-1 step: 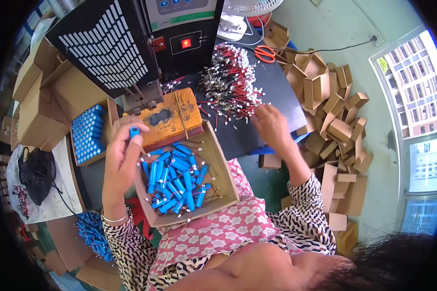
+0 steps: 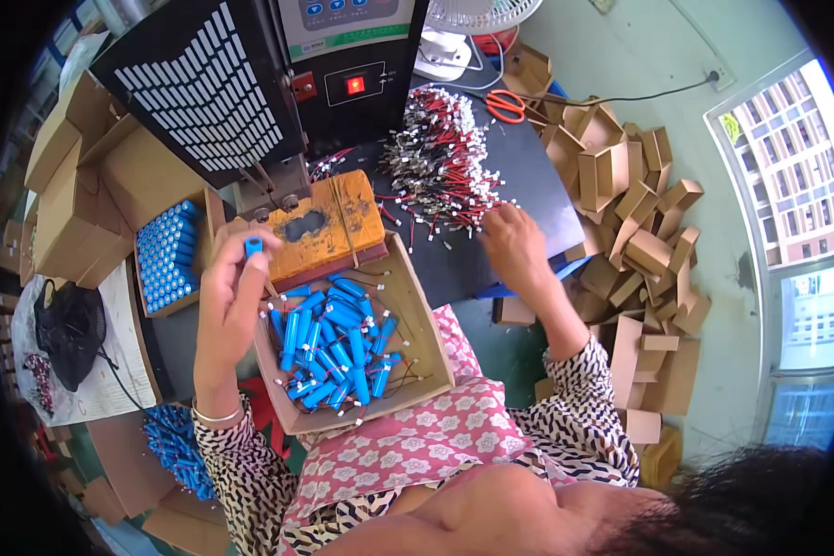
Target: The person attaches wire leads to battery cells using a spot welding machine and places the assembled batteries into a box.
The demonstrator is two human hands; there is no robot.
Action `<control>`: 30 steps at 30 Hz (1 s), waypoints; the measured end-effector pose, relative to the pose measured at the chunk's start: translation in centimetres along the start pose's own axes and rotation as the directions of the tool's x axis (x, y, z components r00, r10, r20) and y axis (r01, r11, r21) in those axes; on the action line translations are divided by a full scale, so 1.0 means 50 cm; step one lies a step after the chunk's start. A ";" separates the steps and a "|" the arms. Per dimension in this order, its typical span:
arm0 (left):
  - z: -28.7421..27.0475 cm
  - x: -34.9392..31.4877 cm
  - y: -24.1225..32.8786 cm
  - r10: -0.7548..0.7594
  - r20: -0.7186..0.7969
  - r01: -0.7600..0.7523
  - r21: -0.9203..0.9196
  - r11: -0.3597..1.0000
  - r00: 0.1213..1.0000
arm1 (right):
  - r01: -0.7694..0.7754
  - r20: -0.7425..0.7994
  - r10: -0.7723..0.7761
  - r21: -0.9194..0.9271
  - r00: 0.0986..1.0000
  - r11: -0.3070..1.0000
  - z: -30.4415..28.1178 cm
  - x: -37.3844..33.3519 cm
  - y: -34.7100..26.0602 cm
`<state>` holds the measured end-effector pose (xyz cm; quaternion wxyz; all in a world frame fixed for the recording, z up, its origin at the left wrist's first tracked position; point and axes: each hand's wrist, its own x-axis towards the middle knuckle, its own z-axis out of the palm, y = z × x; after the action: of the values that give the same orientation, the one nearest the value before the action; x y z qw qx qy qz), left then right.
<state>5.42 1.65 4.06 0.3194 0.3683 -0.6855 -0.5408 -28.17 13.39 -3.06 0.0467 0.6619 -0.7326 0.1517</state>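
Observation:
My left hand [image 2: 229, 292] grips a blue cylindrical battery cell [image 2: 254, 246] beside the worn orange block [image 2: 324, 227] under the spot welder [image 2: 352, 102]. My right hand [image 2: 514, 248] is at the lower right edge of a heap of red and black wire leads with white connectors [image 2: 445, 153]. Its fingers are bent together; whatever is between them is hidden. In front of me, a shallow cardboard tray [image 2: 423, 338] carries loose blue cells [image 2: 343, 343] with leads attached. A cardboard box [image 2: 215, 215] on the left holds upright blue cells [image 2: 167, 259] in rows.
Orange-handled scissors [image 2: 505, 106] lie behind the leads, near a white fan [image 2: 482, 11]. Several small cardboard boxes [image 2: 653, 246] are piled at the right. More wired blue cells [image 2: 178, 449] fill a box at lower left, below a black bag [image 2: 69, 334].
My right hand has shifted slightly down at the edge of the lead heap, and its fingers have curled in. The left hand still holds the cell, barely moved.

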 end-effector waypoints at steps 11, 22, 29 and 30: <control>0.053 0.081 -0.071 0.456 -0.183 -0.327 0.477 0.816 0.871 | -0.016 0.028 0.020 -0.138 0.999 0.990 0.028 -0.003 0.007; 0.070 0.072 -0.061 0.381 -0.182 -0.310 0.325 0.894 0.907 | 0.019 -0.027 -0.021 -0.045 0.999 0.999 0.029 0.014 0.005; 0.065 0.068 -0.062 0.386 -0.184 -0.306 0.352 0.884 0.904 | 0.010 0.077 -0.002 -0.106 0.997 0.994 0.016 0.049 -0.023; 0.064 0.066 -0.062 0.378 -0.181 -0.293 0.372 0.881 0.908 | 0.071 0.031 -0.067 -0.151 0.997 0.986 0.009 0.045 -0.028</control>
<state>1.51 0.01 0.47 0.4242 0.3567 -0.7760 -0.3011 -26.99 11.00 -2.64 0.0928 0.6832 -0.7193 0.0852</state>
